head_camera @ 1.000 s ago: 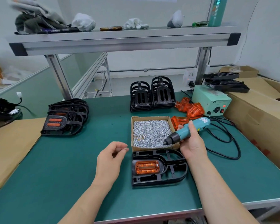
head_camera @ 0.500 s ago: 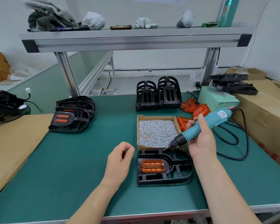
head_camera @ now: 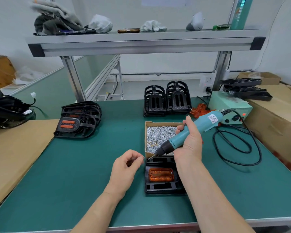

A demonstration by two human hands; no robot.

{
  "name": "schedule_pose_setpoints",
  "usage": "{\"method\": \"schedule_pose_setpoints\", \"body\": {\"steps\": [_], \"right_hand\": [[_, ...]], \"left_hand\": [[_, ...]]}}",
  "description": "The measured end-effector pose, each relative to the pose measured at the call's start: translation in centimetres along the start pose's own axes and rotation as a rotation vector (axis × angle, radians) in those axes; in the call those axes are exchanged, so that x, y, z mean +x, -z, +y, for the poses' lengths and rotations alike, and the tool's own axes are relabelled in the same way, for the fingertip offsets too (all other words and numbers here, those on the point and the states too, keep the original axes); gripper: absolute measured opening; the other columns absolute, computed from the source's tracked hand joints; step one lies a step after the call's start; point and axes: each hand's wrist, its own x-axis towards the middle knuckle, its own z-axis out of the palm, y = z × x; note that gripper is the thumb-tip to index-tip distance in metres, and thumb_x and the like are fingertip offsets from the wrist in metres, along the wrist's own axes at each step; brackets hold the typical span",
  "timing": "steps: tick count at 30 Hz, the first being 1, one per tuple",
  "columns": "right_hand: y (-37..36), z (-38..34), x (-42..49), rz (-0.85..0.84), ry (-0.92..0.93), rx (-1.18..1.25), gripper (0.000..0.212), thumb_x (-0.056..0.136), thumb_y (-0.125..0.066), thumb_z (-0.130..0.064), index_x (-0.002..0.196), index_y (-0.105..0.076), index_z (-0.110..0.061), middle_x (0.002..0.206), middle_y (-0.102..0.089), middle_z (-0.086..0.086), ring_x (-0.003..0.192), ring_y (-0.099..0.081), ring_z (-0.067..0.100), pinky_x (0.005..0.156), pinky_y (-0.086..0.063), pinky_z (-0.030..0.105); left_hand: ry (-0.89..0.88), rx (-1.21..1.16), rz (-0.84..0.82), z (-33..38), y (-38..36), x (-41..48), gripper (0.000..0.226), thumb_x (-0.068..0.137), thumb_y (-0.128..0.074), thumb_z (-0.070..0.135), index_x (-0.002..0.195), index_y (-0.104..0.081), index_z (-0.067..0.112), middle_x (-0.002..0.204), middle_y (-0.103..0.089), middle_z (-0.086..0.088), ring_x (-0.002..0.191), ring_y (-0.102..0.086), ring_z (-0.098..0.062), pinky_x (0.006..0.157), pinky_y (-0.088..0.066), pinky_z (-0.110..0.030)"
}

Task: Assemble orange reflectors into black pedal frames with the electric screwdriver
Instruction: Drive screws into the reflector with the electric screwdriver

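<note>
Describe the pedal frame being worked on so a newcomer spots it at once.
On the green bench, find the cardboard screw box at centre. The pedal frame lies flat just nearside of it, at the screwdriver tip. Unlike the left stack and the rear stacks, it lies alone.

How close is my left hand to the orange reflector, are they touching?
Apart. The head view shows the left hand left of the pedal frame, with the frame's black edge showing between it and the orange reflector.
</note>
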Motion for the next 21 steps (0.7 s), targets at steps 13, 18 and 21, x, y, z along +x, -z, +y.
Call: {"method": "schedule_pose_setpoints", "body": {"steps": [13, 18, 21], "right_hand": [[-0.4, 1.2, 0.1, 0.012, 0.007, -0.001, 0.040, 0.087, -0.078, -0.028, 0.121, -0.063, -0.013, 0.062, -0.063, -0.004, 0.055, -0.060, 0.006, 0.059, -0.052, 0.021], [-0.5, 1.5, 0.1, 0.014, 0.002, 0.013, 0.048, 0.086, -0.079, -0.029, 0.128, -0.061, -0.011, 0.063, -0.065, -0.004, 0.056, -0.062, 0.005, 0.057, -0.054, 0.020], [-0.4, 1.5, 0.1, 0.014, -0.006, 0.026, 0.048, 0.086, -0.080, -0.028, 0.128, -0.061, -0.013, 0.064, -0.065, -0.004, 0.056, -0.062, 0.006, 0.057, -0.054, 0.021]], "left_hand": [[0.019, -0.104, -0.036, 0.3, 0.1, 0.0, 0.015, 0.093, -0.065, 0.008, 0.082, -0.074, 0.013, 0.081, -0.071, -0.008, 0.078, -0.060, -0.009, 0.078, -0.048, -0.020], [0.018, -0.114, -0.031, 0.3, 0.1, 0.0, 0.016, 0.094, -0.064, 0.008, 0.083, -0.074, 0.012, 0.077, -0.071, -0.002, 0.077, -0.062, -0.007, 0.077, -0.048, -0.016], [0.019, -0.106, -0.029, 0.2, 0.1, 0.0, 0.017, 0.094, -0.064, 0.010, 0.082, -0.075, 0.015, 0.078, -0.072, -0.003, 0.078, -0.062, -0.008, 0.078, -0.049, -0.019]]}}
